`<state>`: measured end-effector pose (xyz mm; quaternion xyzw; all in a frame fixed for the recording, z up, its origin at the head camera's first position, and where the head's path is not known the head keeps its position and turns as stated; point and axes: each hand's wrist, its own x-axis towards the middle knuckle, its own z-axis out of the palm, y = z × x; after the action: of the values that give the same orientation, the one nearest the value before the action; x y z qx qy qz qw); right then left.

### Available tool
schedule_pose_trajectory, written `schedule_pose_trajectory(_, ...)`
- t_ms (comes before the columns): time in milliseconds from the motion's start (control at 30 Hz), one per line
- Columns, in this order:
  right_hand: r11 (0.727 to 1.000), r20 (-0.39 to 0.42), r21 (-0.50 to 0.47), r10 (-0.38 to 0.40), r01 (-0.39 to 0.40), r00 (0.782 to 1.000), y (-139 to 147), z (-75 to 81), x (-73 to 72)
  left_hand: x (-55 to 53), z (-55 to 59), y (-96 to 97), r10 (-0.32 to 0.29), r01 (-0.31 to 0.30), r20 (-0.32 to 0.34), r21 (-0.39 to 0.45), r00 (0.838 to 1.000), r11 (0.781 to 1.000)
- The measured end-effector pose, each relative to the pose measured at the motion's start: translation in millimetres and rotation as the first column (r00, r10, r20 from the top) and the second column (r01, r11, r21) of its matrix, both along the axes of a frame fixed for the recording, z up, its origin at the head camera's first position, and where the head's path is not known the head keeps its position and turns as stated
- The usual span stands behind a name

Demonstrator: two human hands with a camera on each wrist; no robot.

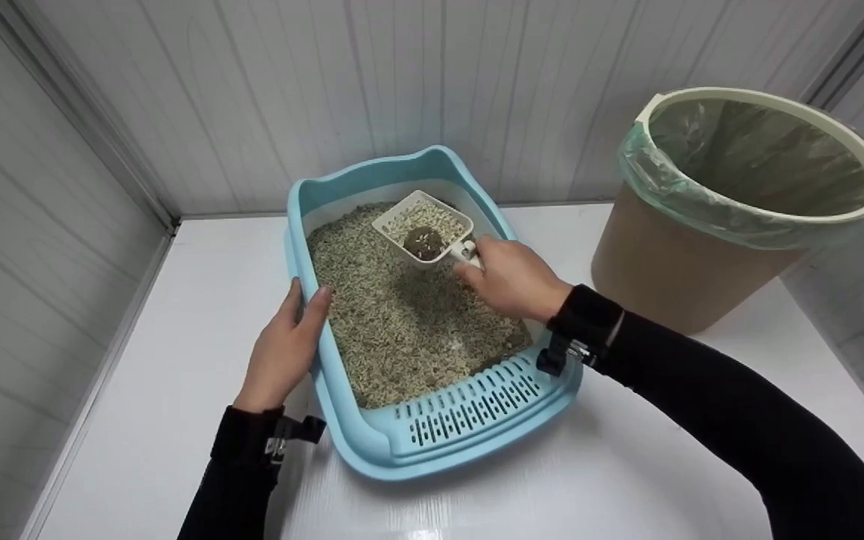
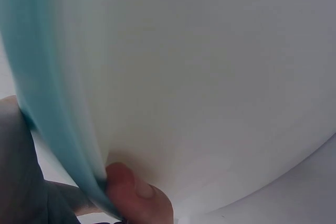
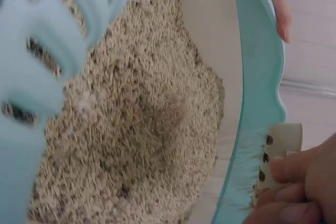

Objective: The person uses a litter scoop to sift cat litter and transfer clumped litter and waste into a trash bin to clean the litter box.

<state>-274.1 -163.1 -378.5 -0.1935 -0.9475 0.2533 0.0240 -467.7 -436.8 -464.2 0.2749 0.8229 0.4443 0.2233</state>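
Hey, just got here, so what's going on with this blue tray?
A person's right hand holds a white scoop over the pale litter in the blue tray. In the scoop lie a dark clump and some loose pellets. The left hand grips the tray's side edge. To the right stands a brown bin, lined with a greenish bag.

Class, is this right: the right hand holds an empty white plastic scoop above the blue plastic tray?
Not empty: the head view shows pale pellets and a brown rounded clump inside the scoop the right hand holds above the tray.
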Motion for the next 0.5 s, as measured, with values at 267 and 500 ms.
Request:
schedule_pose_trajectory(267, 1.000, 0.003, 0.014, 0.006, -0.006, 1.000, -0.2, 4.6, 0.9, -1.7, 1.6, -0.3, -0.005, 0.005, -0.008, -0.001, 1.000, 1.000)
schedule_pose_trajectory(500, 1.000, 0.014, 0.014, 0.003, -0.003, 1.000, -1.4, 5.6, 3.7, -0.7, 1.4, -0.1, -0.009, 0.009, 0.000, -0.002, 1.000, 1.000)
